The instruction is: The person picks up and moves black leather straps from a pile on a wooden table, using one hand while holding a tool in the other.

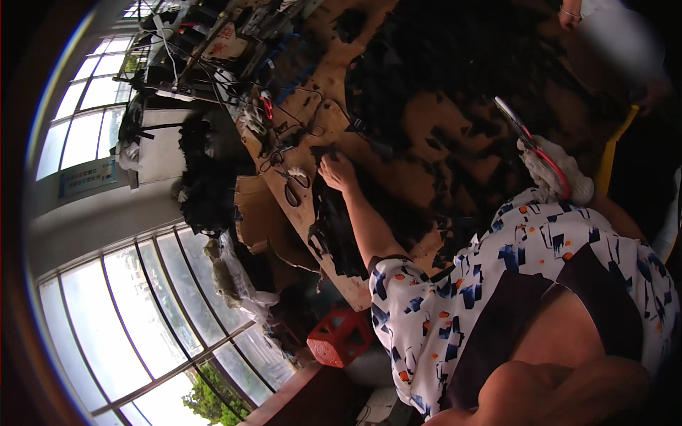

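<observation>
My left hand is bare and reaches over the left edge of a wooden work table. Its fingers are closed on a small black fabric scrap. On my right hand is a whitish knitted glove. That hand grips a pair of scissors with red handles, the pale blades pointing up and to the left, away from my body. Many black fabric pieces cover the table between and beyond my hands.
Black-handled scissors lie near the table's left edge, by cables and a red-handled tool. A cardboard box and a red plastic stool stand left of the table. Another person's hand shows at the far right.
</observation>
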### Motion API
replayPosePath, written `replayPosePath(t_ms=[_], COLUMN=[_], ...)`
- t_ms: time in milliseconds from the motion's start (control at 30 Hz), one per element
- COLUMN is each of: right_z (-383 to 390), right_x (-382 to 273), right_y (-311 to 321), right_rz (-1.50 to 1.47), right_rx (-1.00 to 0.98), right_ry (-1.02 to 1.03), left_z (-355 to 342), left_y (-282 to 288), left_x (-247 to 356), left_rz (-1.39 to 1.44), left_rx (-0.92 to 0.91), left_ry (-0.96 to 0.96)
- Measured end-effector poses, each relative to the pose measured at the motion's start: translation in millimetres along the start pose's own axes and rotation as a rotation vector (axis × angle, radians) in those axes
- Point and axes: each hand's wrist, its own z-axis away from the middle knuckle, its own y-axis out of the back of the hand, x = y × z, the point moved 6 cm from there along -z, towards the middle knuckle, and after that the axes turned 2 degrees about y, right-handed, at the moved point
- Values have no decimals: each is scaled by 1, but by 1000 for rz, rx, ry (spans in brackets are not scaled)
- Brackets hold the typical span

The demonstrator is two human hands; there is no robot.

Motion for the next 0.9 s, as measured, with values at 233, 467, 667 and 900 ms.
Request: replayPosePath(t_ms=[233, 467, 667, 900], right_z=[-7, -13, -18, -12], right_x=[9, 31, 19, 16], right_y=[14, 35, 24, 40], right_rz=[-282, -273, -257, -262], right_rx=[-140, -144, -162, -158], right_ry=[48, -22, 18, 195], left_z=[91, 245, 204, 145], left_y=[34, 7, 12, 59], left_x=[114, 126, 129, 170], left_rz=[184, 62, 518, 1737], left_rx=[92, -529, -615, -567], left_ry=[-525, -378, -217, 188])
